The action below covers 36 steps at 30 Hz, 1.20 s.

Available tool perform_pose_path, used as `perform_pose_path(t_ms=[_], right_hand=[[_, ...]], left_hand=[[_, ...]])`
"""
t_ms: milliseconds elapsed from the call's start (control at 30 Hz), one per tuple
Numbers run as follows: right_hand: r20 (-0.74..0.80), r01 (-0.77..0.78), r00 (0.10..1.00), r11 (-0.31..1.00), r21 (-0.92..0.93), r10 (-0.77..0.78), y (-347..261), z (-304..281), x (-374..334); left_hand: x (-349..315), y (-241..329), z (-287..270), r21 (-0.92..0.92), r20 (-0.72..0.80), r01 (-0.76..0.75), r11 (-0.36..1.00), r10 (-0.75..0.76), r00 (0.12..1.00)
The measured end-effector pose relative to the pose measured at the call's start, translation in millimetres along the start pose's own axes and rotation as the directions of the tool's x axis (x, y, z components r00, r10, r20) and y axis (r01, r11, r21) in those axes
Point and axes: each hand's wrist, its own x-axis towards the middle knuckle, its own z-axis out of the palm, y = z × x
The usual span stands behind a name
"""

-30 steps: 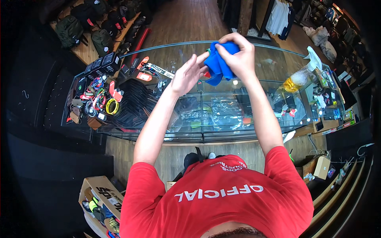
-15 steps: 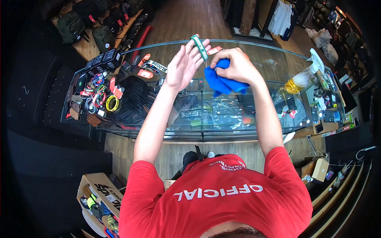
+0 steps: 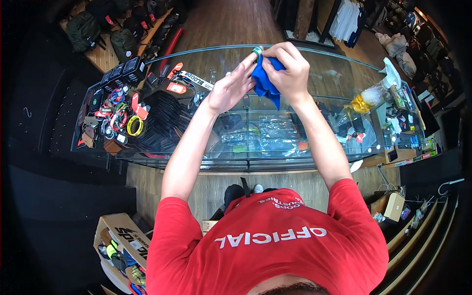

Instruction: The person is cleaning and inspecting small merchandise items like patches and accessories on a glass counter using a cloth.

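My left hand [image 3: 230,90] is raised above the glass counter, fingers stretched out. A green and white wristband [image 3: 257,51] loops around its fingertips. Close beside it, my right hand [image 3: 291,71] is closed on a blue cloth [image 3: 266,81], its thumb and fingers pinching near the band. The cloth hangs down between both hands and hides part of the left fingers. Whether the right fingertips also grip the band cannot be made out.
Under my hands stretches the glass display counter [image 3: 314,101]. At its left lie a pile of colourful wristbands [image 3: 118,115], a yellow ring [image 3: 135,126] and black boxes [image 3: 132,69]. On the right stands a spray bottle [image 3: 371,96] with yellow liquid. An open cardboard box [image 3: 130,236] is behind at lower left.
My left hand has turned from palm up to more edge-on. The right hand has come in with the cloth, close to the band, which now shows as a small loop.
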Motion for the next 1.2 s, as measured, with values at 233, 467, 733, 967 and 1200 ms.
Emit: perform_pose_path(t_ms=[233,467,733,967,1200], right_hand=[[0.03,0.022,0.999,1.0,-0.02,-0.022,-15,10,-4],[0.277,-0.038,0.96,0.999,-0.028,0.044,-15,14,0],[0.564,0.076,0.826,0.993,-0.095,-0.009,-3,-15,7],[0.352,0.18,0.925,0.981,-0.074,-0.144,-5,-3,14],[0.606,0.056,0.794,0.998,-0.016,-0.035,-11,-18,10]], left_hand=[[1,-3,2,-0.046,0.014,-0.132,0.99,0.133,0.991],[3,1,-4,-0.153,-0.096,-0.248,0.957,0.235,0.967],[7,5,-11,-0.201,-0.236,-0.315,0.928,0.266,0.935],[7,8,-10,-0.366,-0.078,-0.107,0.925,0.084,0.993],[9,3,-16,-0.271,-0.256,-0.173,0.947,0.102,0.961]])
